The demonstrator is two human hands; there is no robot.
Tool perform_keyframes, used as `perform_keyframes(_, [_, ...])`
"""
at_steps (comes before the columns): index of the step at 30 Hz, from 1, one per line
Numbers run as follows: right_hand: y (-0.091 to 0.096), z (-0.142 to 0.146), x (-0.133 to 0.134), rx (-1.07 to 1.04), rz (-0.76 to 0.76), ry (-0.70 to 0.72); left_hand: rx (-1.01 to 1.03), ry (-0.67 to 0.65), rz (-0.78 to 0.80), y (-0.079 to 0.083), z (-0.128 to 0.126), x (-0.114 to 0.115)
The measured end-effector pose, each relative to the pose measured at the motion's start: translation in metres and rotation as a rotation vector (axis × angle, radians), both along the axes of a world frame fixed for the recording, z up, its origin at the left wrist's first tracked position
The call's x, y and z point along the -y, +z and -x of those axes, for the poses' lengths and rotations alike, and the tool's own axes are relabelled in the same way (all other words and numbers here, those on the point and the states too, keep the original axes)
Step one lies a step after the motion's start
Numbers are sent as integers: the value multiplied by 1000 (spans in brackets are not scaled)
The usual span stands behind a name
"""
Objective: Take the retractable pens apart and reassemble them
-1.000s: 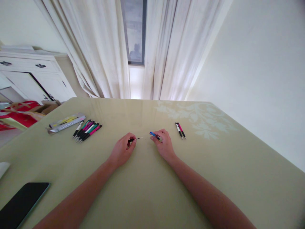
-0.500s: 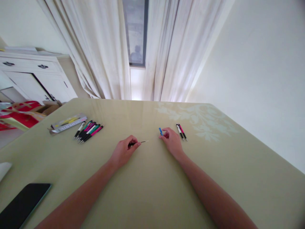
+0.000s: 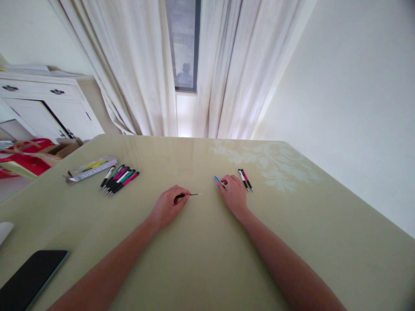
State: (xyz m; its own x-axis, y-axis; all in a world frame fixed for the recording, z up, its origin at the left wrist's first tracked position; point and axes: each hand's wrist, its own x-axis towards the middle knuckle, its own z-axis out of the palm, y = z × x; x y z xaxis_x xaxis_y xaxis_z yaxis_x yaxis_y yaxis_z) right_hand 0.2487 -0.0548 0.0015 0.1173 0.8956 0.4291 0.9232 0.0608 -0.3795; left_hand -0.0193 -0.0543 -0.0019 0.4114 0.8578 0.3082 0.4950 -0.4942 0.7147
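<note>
Near the middle of the table, my left hand (image 3: 171,202) pinches a pen's black grip section (image 3: 179,197). A thin refill (image 3: 193,194) sticks out of it toward the right, its far end pale and hard to make out. My right hand (image 3: 234,192) is closed on a blue pen barrel (image 3: 217,179), which tilts up to the left beyond the fingertips; the rest is hidden by the fingers. A gap separates the two hands. Just right of my right hand lie a white pen (image 3: 243,179) and a pink pen (image 3: 247,180), side by side.
Several coloured pens (image 3: 119,179) lie in a group at the left, beside an open pen box (image 3: 92,168). A dark phone or tablet (image 3: 34,276) rests near the front left. The table (image 3: 201,259) ends at curtains (image 3: 139,65) and a wall.
The blue barrel in my right hand has turned to a flatter slant, and the fingers have shifted slightly. My left hand has barely moved, keeping its hold.
</note>
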Motion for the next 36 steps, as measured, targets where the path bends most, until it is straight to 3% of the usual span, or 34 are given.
perform_keyframes(3, [4,3,2,-7,36,21,19,26,50,0,0,0])
perform_keyframes(5, [9,10,6,-34,-24,88,21,52,84,0,0,0])
perform_keyframes(7, [12,22,13,-98,-77,235,16,51,98,2,0,1])
perform_keyframes(9, [13,36,20,-155,-20,438,12,31,85,3,1,1])
perform_keyframes(11, [10,48,25,-120,4,494,5,10,56,5,1,2])
perform_keyframes(17, [0,52,25,-105,47,389,15,28,2,3,2,0])
perform_keyframes(24, [2,51,24,-125,52,472,32,75,-10,1,2,-2])
perform_keyframes(31, [-4,44,17,-282,23,322,28,201,-57,2,2,-4])
perform_keyframes(36, [-1,46,20,-197,61,205,27,219,-64,1,3,-4])
